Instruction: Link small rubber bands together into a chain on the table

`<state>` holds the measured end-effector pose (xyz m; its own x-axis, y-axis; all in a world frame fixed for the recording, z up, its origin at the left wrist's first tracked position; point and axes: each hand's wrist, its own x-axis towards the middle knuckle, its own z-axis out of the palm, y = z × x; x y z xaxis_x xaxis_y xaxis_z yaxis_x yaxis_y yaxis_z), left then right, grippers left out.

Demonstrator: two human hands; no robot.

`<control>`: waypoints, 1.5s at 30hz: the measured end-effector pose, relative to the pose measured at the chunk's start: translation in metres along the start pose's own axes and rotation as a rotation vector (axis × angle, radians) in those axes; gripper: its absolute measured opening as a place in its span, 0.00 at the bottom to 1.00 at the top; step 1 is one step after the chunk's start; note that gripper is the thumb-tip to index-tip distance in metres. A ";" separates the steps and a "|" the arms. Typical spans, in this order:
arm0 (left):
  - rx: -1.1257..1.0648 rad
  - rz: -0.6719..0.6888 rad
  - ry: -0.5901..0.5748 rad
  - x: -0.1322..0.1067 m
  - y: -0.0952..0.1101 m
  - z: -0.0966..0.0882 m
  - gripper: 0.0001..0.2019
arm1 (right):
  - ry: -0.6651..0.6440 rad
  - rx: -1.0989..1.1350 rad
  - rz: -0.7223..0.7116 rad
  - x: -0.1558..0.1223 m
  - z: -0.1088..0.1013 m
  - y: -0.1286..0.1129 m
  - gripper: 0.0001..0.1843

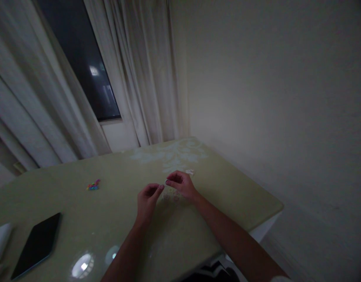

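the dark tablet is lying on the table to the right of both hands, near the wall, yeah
Not quite. The head view shows the dark tablet lying on the table, but to the left of the left hand and right hand, near the table's left edge, not by the wall.

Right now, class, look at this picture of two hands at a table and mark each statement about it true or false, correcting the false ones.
1. A dark tablet lies flat on the table. True.
2. The left hand rests on the tablet. False: it is raised near the right hand, far from the tablet.
3. Small colourful pieces lie left of the hands. True.
4. The window shows bright daylight. False: it is dark outside.
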<state>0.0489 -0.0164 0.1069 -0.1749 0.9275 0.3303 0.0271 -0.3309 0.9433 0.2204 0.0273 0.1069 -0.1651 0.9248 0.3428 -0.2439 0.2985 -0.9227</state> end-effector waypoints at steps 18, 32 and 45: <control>-0.108 -0.048 -0.024 0.001 -0.001 0.002 0.17 | -0.031 0.071 -0.005 -0.001 -0.002 -0.003 0.18; -0.084 -0.032 -0.073 -0.001 0.004 0.003 0.15 | -0.066 -0.027 -0.048 0.001 -0.002 0.009 0.19; -0.063 0.045 -0.077 0.001 0.000 0.002 0.14 | -0.136 -0.029 -0.032 -0.005 -0.005 0.001 0.14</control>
<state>0.0509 -0.0148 0.1069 -0.0983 0.9215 0.3758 -0.0292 -0.3801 0.9245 0.2254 0.0244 0.1031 -0.2858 0.8749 0.3910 -0.2234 0.3360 -0.9150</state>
